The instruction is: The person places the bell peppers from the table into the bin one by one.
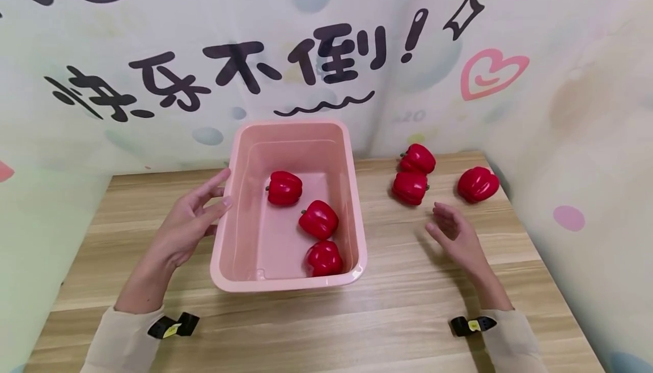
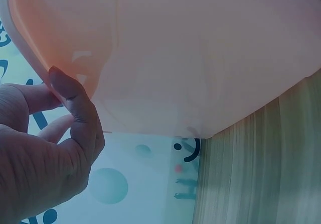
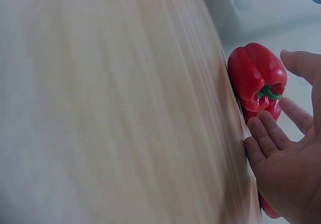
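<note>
A pink plastic bin (image 1: 359, 220) stands on the table, and my left hand (image 1: 185, 223) holds its left rim between thumb and fingers. Inside lie three red bell peppers: one toward the back (image 1: 284, 188), a middle one (image 1: 318, 220) and a front one (image 1: 324, 258). To the right of the bin, a red bell pepper (image 1: 410, 187) touches another bell pepper (image 1: 418, 159) behind it. A third loose bell pepper (image 1: 478, 184) lies farther right. My right hand (image 1: 459, 240) hovers just in front of these, fingers relaxed and holding nothing; the right wrist view shows a green-stemmed pepper (image 3: 256, 73) beyond its fingertips.
The wood-grain table (image 1: 403, 316) meets a printed white wall covering (image 1: 377, 106) at the back, with dark lettering and a pink heart (image 1: 494, 75). Similar covering rises along the right side. Each wrist carries a black strap, the left one (image 1: 173, 326) and the right one (image 1: 473, 325).
</note>
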The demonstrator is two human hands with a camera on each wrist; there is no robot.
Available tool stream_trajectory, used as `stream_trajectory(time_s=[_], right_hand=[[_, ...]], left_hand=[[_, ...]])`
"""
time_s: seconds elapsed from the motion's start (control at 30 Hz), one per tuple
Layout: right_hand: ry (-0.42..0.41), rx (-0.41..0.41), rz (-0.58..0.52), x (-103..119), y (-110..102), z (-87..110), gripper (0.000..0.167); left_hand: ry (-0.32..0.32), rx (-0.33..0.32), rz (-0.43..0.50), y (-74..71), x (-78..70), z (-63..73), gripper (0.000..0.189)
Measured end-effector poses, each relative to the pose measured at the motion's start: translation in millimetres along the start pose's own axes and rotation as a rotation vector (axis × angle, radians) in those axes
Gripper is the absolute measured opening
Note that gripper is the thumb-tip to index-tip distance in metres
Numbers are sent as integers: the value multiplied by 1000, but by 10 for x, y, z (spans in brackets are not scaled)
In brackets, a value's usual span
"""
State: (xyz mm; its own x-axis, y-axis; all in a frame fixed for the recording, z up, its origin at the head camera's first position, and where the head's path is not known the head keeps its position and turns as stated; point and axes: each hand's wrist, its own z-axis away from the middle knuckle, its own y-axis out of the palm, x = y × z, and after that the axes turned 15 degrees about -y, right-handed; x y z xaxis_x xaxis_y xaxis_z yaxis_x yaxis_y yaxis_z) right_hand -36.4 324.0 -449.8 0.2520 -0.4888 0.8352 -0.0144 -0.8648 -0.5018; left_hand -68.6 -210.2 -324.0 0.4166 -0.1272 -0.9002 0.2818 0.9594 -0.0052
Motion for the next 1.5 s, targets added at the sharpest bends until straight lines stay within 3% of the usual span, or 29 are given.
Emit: stream_trajectory(time_s=[0.47, 0.83, 1.5], right_hand=[[45, 17, 15, -20, 69, -158, 80], [23, 22, 22, -114, 149, -352, 86], [119, -99, -26, -81, 410, -761, 92]], left_hand=[[-1, -10, -9, -15, -17, 20, 70], [9, -1, 10, -29, -3, 12, 70], [8, 19, 19, -19, -1, -3, 70]])
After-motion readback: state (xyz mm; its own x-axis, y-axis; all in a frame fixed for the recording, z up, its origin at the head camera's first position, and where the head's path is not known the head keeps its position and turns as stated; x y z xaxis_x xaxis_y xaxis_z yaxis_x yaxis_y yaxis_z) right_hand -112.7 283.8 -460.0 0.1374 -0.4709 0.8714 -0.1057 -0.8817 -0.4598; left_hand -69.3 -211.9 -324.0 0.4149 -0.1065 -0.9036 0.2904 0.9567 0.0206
